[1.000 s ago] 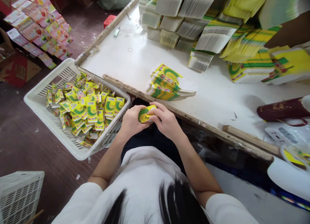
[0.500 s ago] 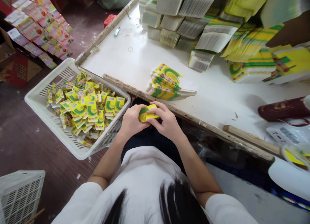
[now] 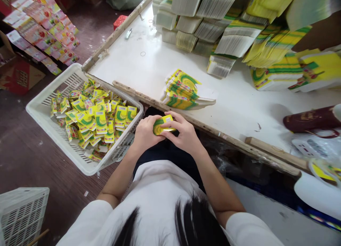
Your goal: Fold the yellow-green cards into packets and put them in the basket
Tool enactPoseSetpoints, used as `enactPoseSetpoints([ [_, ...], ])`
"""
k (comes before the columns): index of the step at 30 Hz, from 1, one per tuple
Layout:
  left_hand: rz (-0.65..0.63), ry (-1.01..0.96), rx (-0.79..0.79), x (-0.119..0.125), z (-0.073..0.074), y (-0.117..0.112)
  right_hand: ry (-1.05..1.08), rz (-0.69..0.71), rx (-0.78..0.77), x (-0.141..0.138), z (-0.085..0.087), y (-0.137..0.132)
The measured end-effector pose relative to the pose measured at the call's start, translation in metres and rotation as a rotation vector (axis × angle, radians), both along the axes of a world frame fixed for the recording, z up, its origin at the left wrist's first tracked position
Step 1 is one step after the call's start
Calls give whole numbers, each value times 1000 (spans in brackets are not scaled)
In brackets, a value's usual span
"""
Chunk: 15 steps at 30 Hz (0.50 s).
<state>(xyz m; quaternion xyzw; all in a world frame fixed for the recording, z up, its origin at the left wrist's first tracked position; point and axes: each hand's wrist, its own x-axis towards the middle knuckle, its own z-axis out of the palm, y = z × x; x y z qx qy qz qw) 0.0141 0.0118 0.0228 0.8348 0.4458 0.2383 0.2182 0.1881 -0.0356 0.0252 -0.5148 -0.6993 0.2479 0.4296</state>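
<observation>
Both hands meet over my lap, just below the table's wooden edge. My left hand (image 3: 144, 133) and my right hand (image 3: 183, 134) are both closed on one small yellow-and-green carton (image 3: 162, 125), fingers pressing its sides. A fanned pile of flat yellow-green carton blanks (image 3: 182, 90) lies on the white table (image 3: 138, 66) right above the hands. To the left stands a white plastic basket (image 3: 39, 113) filled with several folded small cartons (image 3: 93, 116).
Tall stacks of flat blanks (image 3: 226, 29) crowd the table's far side. A dark red cup (image 3: 310, 120) and a white power strip (image 3: 310, 148) sit at the right. Colourful printed sheets (image 3: 42, 29) lie on the floor at far left. Another white basket (image 3: 21, 212) shows bottom left.
The carton has turned a little between my fingers, and the right hand's fingers have shifted along it. Hands stay in the same place.
</observation>
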Motion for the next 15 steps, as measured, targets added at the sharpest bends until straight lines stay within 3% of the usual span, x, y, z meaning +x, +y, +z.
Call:
enactPoseSetpoints([
  [15,-27,-26,7,-1,0,1,67,-58,48,-4,2,0],
])
